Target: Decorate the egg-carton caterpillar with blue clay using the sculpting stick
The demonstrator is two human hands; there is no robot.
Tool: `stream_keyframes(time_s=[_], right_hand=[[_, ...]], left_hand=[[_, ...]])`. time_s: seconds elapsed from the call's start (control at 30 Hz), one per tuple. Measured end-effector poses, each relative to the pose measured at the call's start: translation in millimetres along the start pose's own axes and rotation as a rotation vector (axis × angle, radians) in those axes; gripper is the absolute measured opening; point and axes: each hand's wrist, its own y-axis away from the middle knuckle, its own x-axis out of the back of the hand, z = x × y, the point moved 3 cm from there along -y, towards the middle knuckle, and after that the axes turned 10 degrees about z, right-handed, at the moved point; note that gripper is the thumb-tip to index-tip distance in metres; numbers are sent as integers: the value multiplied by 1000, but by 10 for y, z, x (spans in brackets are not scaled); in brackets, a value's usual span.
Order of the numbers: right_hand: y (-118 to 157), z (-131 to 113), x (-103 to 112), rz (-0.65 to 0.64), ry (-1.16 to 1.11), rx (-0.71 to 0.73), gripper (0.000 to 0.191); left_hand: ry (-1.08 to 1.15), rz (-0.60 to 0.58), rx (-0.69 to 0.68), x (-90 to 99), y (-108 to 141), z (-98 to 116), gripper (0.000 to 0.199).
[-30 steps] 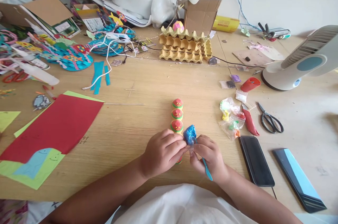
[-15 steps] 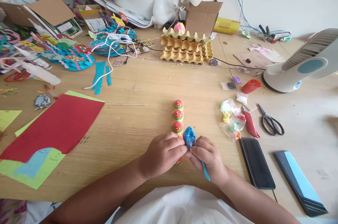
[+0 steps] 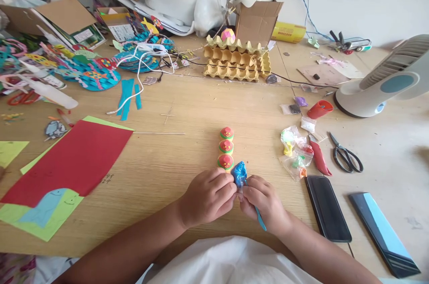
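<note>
**Head view: blue packet [image 3: 239, 172] pinched between two hands**

The packet is held upright over the surface [image 3: 187, 105], its blue bulk uppermost and clear plastic gathered beneath. By the left hand [image 3: 209, 194], fingers curled, the packet's edge is pinched. By the right hand [image 3: 266, 201], fingers likewise closed, a slim blue tool [image 3: 260, 220] is gripped beside the plastic, its lower end directed to 5 o'clock. Whether the plastic is open or sealed cannot be told.

At 11 o'clock from the packet, just beside it, a row of red-topped cups [image 3: 226, 146] is noted; its near end is hidden by the left hand. Small clear bags [image 3: 297, 154] are found between 2 and 3 o'clock, and scissors [image 3: 346, 159] farther out near 3.

For sound handling, the plastic should be kept taut between both pinches, with force applied evenly and gradually; a sudden pull could tear it. The soft-looking contents should not be squeezed hard. The tool's free end should be kept off the plastic, and clearance from the cups should be maintained, as they could be knocked by the left knuckles.
</note>
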Motion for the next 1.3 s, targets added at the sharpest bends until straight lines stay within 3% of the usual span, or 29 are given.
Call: stream_keyframes(time_s=[0.53,0.93,1.07,1.13,1.2,1.3], right_hand=[[5,-94,-1,6,112,121,26],[-17,-125,100,18,161,151,16],[4,-86,207,163,157,171,9],[-7,-44,245,211,211,173,26],[-37,8,233,138,254,155,47],[-75,75,184,12,190,99,52]], left_hand=[[-15,15,-97,-23,29,65,14],[80,104,19,26,47,-31,8],[215,129,121,48,32,-97,10],[305,122,188,50,26,-115,11],[423,97,228,43,18,-109,11],[531,100,252,47,1,-95,11]])
